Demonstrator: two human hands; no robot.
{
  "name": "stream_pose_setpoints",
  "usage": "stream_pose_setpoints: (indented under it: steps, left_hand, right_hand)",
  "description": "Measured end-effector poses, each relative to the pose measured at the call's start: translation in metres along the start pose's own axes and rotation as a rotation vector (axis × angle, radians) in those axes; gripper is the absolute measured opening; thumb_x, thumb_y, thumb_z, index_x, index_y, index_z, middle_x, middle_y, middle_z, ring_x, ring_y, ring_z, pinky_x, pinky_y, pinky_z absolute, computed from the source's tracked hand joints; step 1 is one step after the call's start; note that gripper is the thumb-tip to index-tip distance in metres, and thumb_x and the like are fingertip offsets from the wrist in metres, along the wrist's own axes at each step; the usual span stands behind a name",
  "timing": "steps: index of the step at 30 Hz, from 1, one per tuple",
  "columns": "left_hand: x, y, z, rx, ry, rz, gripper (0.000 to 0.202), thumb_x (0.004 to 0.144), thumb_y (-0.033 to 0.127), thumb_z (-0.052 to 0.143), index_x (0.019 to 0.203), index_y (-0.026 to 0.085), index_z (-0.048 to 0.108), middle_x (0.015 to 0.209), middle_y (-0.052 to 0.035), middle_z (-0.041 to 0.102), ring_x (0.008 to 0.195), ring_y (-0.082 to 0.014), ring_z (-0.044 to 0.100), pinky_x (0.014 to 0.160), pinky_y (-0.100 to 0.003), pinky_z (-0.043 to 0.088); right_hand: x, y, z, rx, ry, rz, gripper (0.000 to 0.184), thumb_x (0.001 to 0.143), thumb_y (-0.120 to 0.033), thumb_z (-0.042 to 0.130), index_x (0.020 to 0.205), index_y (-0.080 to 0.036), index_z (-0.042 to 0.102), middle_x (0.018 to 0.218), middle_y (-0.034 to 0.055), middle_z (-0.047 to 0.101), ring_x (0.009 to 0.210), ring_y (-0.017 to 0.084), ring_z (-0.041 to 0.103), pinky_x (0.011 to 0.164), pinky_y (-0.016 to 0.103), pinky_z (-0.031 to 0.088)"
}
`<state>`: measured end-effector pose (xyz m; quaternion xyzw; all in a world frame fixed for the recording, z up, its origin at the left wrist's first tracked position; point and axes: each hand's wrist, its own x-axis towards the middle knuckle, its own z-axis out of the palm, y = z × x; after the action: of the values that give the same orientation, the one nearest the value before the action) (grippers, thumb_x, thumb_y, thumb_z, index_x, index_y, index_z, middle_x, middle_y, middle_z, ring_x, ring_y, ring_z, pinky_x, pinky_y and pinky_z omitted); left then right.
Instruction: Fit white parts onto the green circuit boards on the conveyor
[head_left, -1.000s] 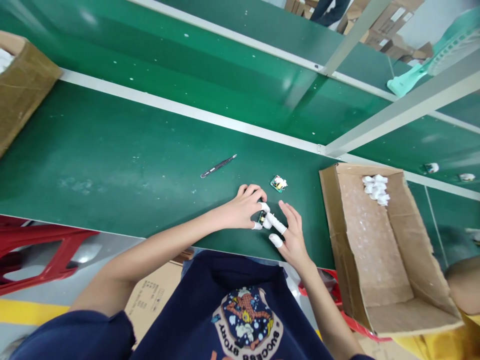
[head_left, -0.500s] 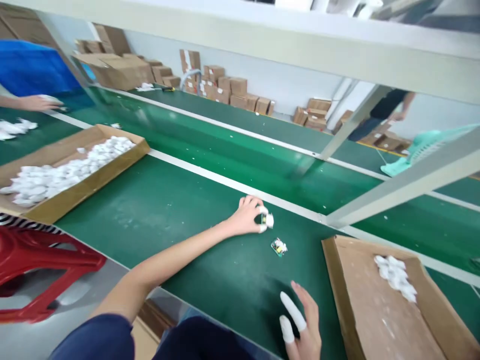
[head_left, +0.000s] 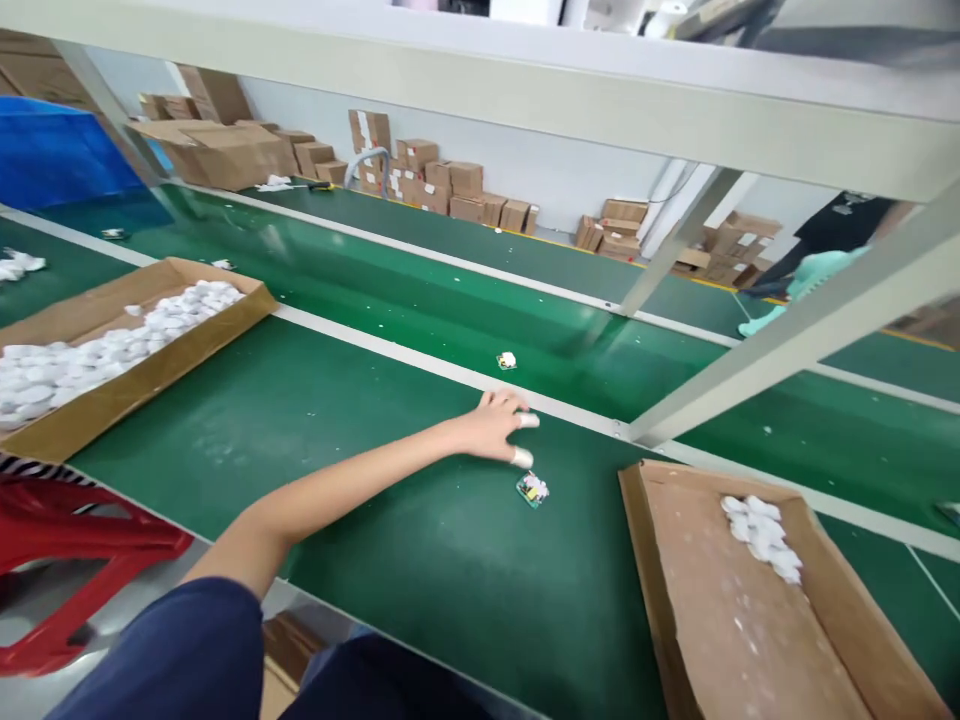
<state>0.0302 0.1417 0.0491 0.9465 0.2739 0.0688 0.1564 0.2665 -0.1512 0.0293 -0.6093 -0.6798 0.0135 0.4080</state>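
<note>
My left hand (head_left: 499,430) reaches over the green worktop with its fingers apart and nothing between them; white finger cots cover the thumb and a fingertip. Just below the thumb lies a small circuit board (head_left: 533,489) with white and yellow parts on it. Beyond the pale strip, a second circuit board (head_left: 507,360) with a white lump on top rests on the sunken green belt (head_left: 420,325). My right hand is out of the picture.
A cardboard tray (head_left: 651,590) on the right holds a few white pieces (head_left: 763,535). Another cardboard tray (head_left: 172,365) on the left is heaped with white pieces. A slanting metal post (head_left: 750,360) rises behind the right tray. A red stool (head_left: 90,560) stands lower left.
My left hand has let go of the white-topped circuit board, which now lies on the belt past the strip. My right hand has left the view, and so has another person's hand at far left.
</note>
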Motion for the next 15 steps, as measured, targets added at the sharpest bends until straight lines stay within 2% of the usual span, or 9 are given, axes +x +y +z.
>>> stream_pose_setpoints:
  steps: [1, 2, 3, 4, 6, 8, 10, 12, 15]
  left_hand:
    - [-0.011, 0.012, 0.006, -0.019, -0.068, 0.101, 0.066, 0.075, 0.055, 0.065, 0.131, 0.023, 0.049, 0.135, -0.0143, 0.043, 0.129, -0.0347, 0.030, 0.102, -0.050, 0.026]
    - [-0.020, 0.022, 0.012, -0.031, -0.113, 0.149, 0.068, 0.075, 0.052, 0.066, 0.133, 0.022, 0.047, 0.135, -0.0154, 0.043, 0.129, -0.0353, 0.029, 0.102, -0.051, 0.027]
    - [-0.028, 0.030, 0.017, -0.038, -0.134, 0.162, 0.066, 0.076, 0.047, 0.067, 0.133, 0.021, 0.047, 0.135, -0.0158, 0.043, 0.129, -0.0354, 0.030, 0.101, -0.051, 0.027]
    - [-0.033, 0.035, 0.022, -0.046, -0.135, 0.157, 0.060, 0.078, 0.040, 0.067, 0.131, 0.021, 0.048, 0.134, -0.0154, 0.044, 0.128, -0.0347, 0.030, 0.100, -0.050, 0.028]
    - [-0.038, 0.041, 0.029, -0.064, -0.099, 0.130, 0.045, 0.082, 0.028, 0.062, 0.125, 0.021, 0.052, 0.127, -0.0126, 0.049, 0.124, -0.0317, 0.034, 0.098, -0.048, 0.030]
    - [-0.039, 0.043, 0.035, -0.081, -0.047, 0.113, 0.034, 0.085, 0.022, 0.057, 0.119, 0.020, 0.054, 0.116, -0.0098, 0.053, 0.119, -0.0291, 0.037, 0.096, -0.046, 0.031]
    - [-0.043, 0.045, 0.038, -0.082, -0.018, 0.110, 0.028, 0.085, 0.023, 0.057, 0.113, 0.020, 0.056, 0.110, -0.0083, 0.055, 0.115, -0.0284, 0.038, 0.094, -0.045, 0.032]
    - [-0.052, 0.048, 0.039, -0.068, -0.018, 0.117, 0.025, 0.083, 0.026, 0.061, 0.107, 0.019, 0.057, 0.109, -0.0082, 0.054, 0.115, -0.0288, 0.038, 0.093, -0.045, 0.032]
    - [-0.069, 0.052, 0.038, -0.033, -0.031, 0.124, 0.023, 0.079, 0.027, 0.064, 0.100, 0.017, 0.057, 0.112, -0.0090, 0.052, 0.117, -0.0294, 0.037, 0.095, -0.046, 0.031]
  right_hand:
    - [0.003, 0.005, -0.015, -0.030, -0.004, 0.040, 0.039, 0.086, -0.050, 0.061, 0.122, -0.035, 0.058, 0.123, 0.0057, 0.060, 0.108, 0.026, 0.058, 0.078, 0.043, 0.055]
    - [0.007, 0.012, -0.028, -0.062, -0.009, 0.083, 0.035, 0.085, -0.050, 0.060, 0.118, -0.039, 0.059, 0.120, 0.0042, 0.062, 0.107, 0.026, 0.059, 0.075, 0.042, 0.055]
    - [0.011, 0.019, -0.041, -0.095, -0.011, 0.130, 0.026, 0.084, -0.051, 0.059, 0.110, -0.048, 0.063, 0.115, -0.0006, 0.065, 0.105, 0.028, 0.061, 0.067, 0.041, 0.056]
    - [0.017, 0.029, -0.053, -0.126, -0.018, 0.174, 0.022, 0.083, -0.051, 0.057, 0.103, -0.051, 0.065, 0.109, -0.0029, 0.068, 0.101, 0.030, 0.063, 0.062, 0.043, 0.055]
    - [0.033, 0.057, -0.072, -0.188, -0.049, 0.259, 0.028, 0.083, -0.045, 0.052, 0.105, -0.041, 0.069, 0.102, 0.0016, 0.070, 0.096, 0.031, 0.065, 0.072, 0.045, 0.055]
    - [0.053, 0.092, -0.084, -0.334, -0.168, 0.352, 0.033, 0.082, -0.037, 0.050, 0.104, -0.024, 0.072, 0.097, 0.0087, 0.070, 0.092, 0.031, 0.065, 0.080, 0.043, 0.051]
    - [0.072, 0.128, -0.089, -0.584, -0.249, 0.432, 0.040, 0.079, -0.028, 0.047, 0.109, -0.014, 0.068, 0.099, 0.0147, 0.066, 0.097, 0.031, 0.061, 0.084, 0.040, 0.048]
    - [0.086, 0.155, -0.087, -0.779, -0.339, 0.491, 0.042, 0.080, -0.024, 0.049, 0.116, -0.008, 0.063, 0.102, 0.0172, 0.062, 0.096, 0.028, 0.059, 0.081, 0.034, 0.046]
    - [0.095, 0.172, -0.074, -0.928, -0.443, 0.519, 0.038, 0.082, -0.024, 0.053, 0.115, -0.006, 0.061, 0.111, 0.0195, 0.055, 0.095, 0.025, 0.056, 0.078, 0.031, 0.044]
